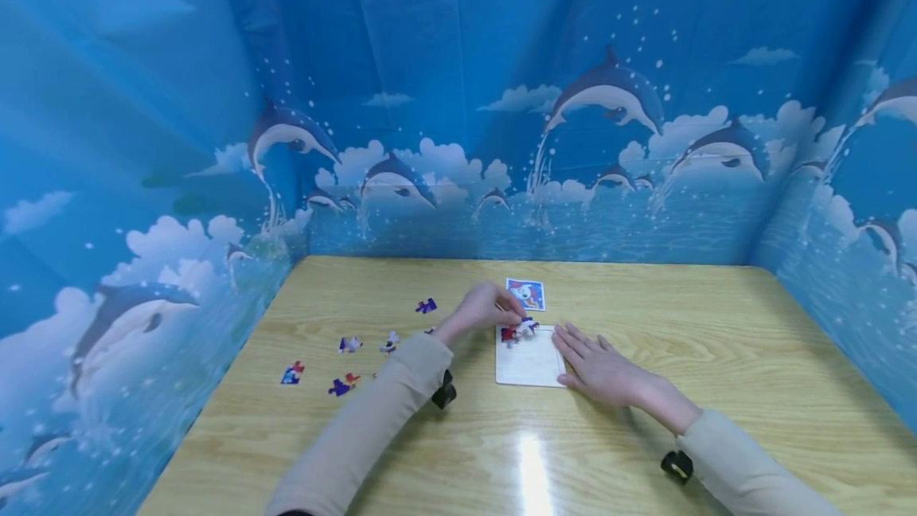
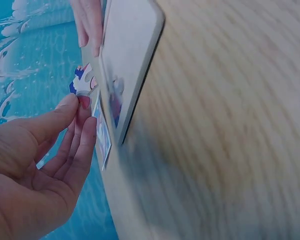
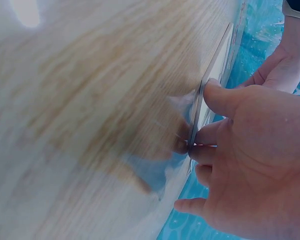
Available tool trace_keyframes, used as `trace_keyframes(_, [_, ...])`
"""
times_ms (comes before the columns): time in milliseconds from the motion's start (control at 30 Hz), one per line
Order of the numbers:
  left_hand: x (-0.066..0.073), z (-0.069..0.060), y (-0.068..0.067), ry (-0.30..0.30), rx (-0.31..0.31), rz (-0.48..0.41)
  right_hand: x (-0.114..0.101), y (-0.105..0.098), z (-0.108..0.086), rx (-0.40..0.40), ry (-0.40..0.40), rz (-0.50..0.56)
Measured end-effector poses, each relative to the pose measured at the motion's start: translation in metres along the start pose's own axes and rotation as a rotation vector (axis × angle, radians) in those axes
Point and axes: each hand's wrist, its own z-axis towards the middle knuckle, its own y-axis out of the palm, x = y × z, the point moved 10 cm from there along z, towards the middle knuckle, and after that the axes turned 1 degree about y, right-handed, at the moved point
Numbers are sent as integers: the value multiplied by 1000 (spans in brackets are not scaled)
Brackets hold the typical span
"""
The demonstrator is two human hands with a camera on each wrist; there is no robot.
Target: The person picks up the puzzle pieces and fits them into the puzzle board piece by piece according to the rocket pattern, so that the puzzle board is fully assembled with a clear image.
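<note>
A white puzzle tray (image 1: 530, 365) lies on the table, with a red and purple piece (image 1: 509, 334) at its upper left corner. My left hand (image 1: 489, 307) pinches a white and purple puzzle piece (image 2: 84, 80) between thumb and fingers, held just above the tray's upper edge. In the left wrist view the left hand (image 2: 50, 150) shows the piece clear of the tray (image 2: 132, 40). My right hand (image 1: 602, 369) rests at the tray's right edge with its fingers extended; in the right wrist view the right hand (image 3: 255, 150) touches that edge with thumb and fingertips.
A small picture card (image 1: 526, 294) lies behind the tray. To the left are several loose pieces, among them a purple one (image 1: 426, 306), a white and purple one (image 1: 350, 345) and a blue and red one (image 1: 292, 373). A dolphin-print curtain (image 1: 458, 102) surrounds the table (image 1: 716, 325).
</note>
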Motion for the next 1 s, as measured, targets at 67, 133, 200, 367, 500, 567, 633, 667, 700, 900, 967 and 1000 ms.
trace_keyframes(67, [0,1,4,0,-6,16,0,0,0,4,-2,1])
trace_keyframes(133, [1,1,8,2,-11,41,0,-1,0,14,-11,4])
trace_keyframes(200, [2,2,10,11,-15,65,1,-1,0,22,-18,9])
trace_keyframes(367, [3,3,15,36,-20,112,0,-1,1,40,-34,7])
trace_keyframes(500, [5,4,16,58,-16,156,-1,-2,0,32,-22,12])
trace_keyframes(567, [4,3,17,50,-19,160,-2,-3,0,25,-13,14])
trace_keyframes(633, [4,3,18,36,-20,161,-2,-2,0,16,-6,6])
trace_keyframes(667, [3,3,18,28,-21,162,-2,-2,0,13,-3,3])
trace_keyframes(700, [3,3,19,20,-21,163,-2,-2,0,11,-1,1])
trace_keyframes(900, [1,3,20,15,-16,173,-2,-2,0,8,0,2])
trace_keyframes(967, [1,3,20,18,-15,174,-2,-2,0,8,1,0])
trace_keyframes(1000, [1,3,20,17,-14,172,-2,-2,0,8,1,-1])
